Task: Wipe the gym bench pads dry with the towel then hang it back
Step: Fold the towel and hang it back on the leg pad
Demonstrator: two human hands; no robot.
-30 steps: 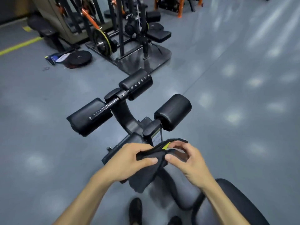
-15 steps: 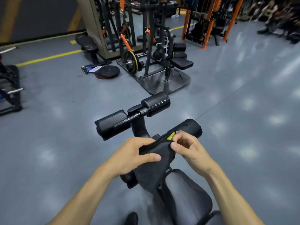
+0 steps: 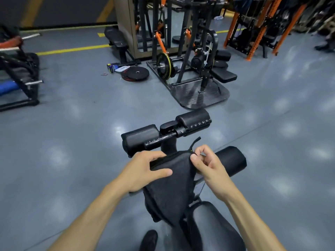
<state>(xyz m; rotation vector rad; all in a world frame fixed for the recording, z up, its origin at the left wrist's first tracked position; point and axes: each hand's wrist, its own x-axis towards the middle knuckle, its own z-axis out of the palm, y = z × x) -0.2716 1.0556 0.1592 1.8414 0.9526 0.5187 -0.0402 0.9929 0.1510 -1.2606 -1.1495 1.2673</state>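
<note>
Grey gym floor [image 3: 72,142], glossy with light patches; we note a yellow line [image 3: 70,50] across the far side.

Item: bench [image 3: 213,227], black, directly below us; seat pad at bottom right, partly hidden by our arms.
Item: upper roller pads [image 3: 139,140], two, on one crossbar, beyond our hands.
Item: lower roller pad [image 3: 232,160], just right of our right hand.
Item: towel [image 3: 170,189], dark grey, held above the bench; it hangs down from both hands, with a thin black loop sticking up at its top corner and a small yellow tag beside the loop.
Item: left hand [image 3: 145,171], grip closed on the towel's upper left edge, thumb across the cloth.
Item: right hand [image 3: 206,163], grip pinched on the towel's top corner by the loop.
Item: weight plates [image 3: 136,74], stacked flat on the floor, far off.
Item: machine [image 3: 192,69], black with an orange bar, behind the bench.
Item: shoe [image 3: 149,240], black, at the bottom edge.
</note>
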